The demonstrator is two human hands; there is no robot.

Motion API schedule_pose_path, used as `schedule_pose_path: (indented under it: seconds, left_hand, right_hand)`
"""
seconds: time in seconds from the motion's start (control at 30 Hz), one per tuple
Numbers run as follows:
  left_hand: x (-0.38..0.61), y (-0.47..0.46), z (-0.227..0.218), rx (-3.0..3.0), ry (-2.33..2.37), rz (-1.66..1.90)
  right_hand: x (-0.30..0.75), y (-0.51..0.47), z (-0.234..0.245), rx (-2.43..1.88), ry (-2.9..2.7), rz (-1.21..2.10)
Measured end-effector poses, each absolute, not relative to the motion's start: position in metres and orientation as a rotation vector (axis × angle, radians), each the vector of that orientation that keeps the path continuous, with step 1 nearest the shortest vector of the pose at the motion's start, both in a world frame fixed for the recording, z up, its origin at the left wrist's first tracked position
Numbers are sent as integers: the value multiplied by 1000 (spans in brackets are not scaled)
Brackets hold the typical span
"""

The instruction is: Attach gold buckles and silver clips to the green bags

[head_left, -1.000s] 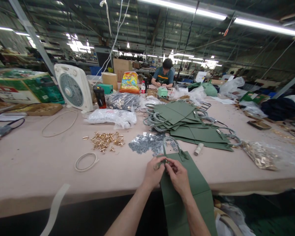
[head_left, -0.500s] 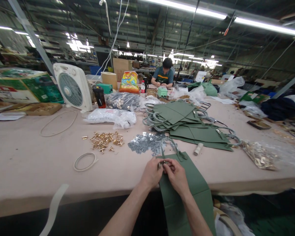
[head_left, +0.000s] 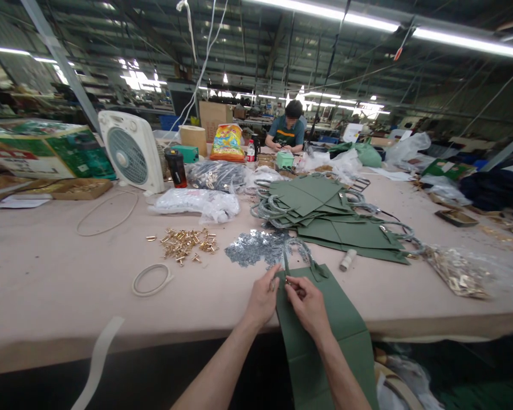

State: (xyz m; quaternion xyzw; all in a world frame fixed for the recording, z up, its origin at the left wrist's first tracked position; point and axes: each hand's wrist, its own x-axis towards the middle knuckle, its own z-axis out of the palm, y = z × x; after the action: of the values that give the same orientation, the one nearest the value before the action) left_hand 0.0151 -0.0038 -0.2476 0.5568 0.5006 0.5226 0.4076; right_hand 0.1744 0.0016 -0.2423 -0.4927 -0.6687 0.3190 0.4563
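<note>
Both forearms reach forward from below and converge at the near edge of the counter (head_left: 214, 319), wrists close together. The left hand (head_left: 261, 297) slants inward, index finger stretched forward along the upper left corner of a green panel (head_left: 346, 341), the other fingers bent; a small glint shows at them, but whether they grip anything I cannot tell. The right hand (head_left: 308, 302) lies over the panel, its fingers curled and thumb and fingertips drawn together at the foot of the looped handle (head_left: 300, 246); what sits between them is too small to make out. The panel runs from under the hands down past the right forearm, over the counter's edge. Just beyond the hands is a heap of flat metal pieces (head_left: 256, 248); left of that lie gold fittings (head_left: 188, 245). Farther forward and right are stacked green panels (head_left: 312, 196).
</note>
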Motion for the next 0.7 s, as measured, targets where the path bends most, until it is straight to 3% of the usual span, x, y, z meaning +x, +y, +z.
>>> schedule_pose_path:
  seconds: [0.7]
  left_hand:
    - [19, -4, -254, 1534, 1366, 1366]
  right_hand:
    - [165, -6, -244, -1289, -1792, 542]
